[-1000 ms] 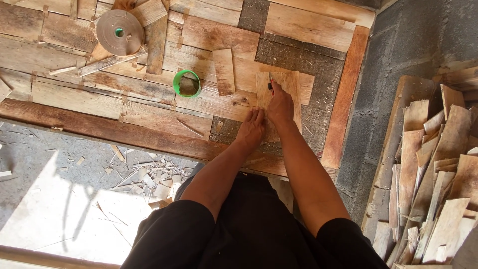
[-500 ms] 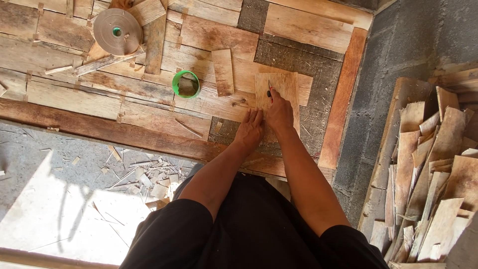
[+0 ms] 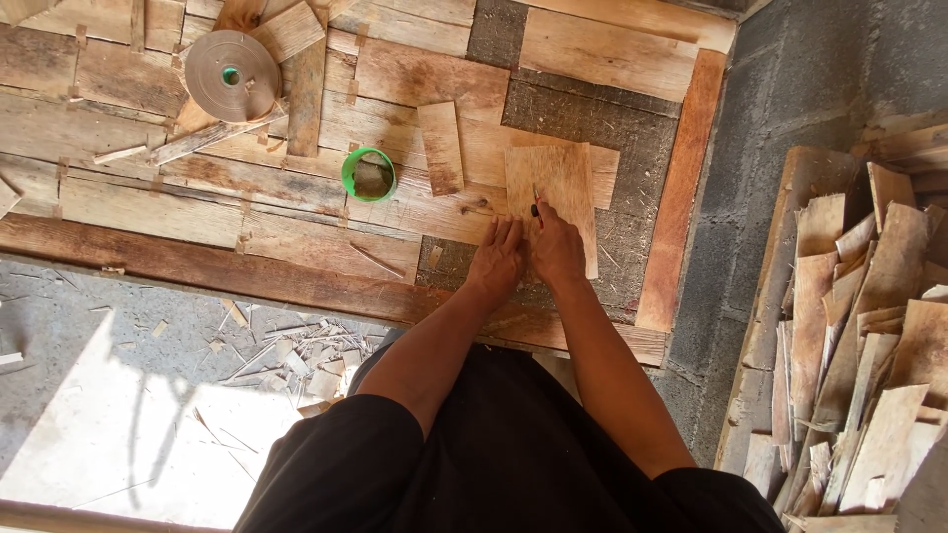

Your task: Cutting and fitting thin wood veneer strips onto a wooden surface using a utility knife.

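wood desk (image 3: 148,207): tape roll (image 3: 233,75) far left, green cup (image 3: 368,175) mid. my left hand (image 3: 497,262) flat, holding nothing, pinning veneer sheet (image 3: 558,188); right hand (image 3: 556,249) closed on small blade (image 3: 535,200). if sheet shifts, blade cld slip twd left fingers.

no packages, labels, signs or screens anywhere in shot, just bare wood and concrete
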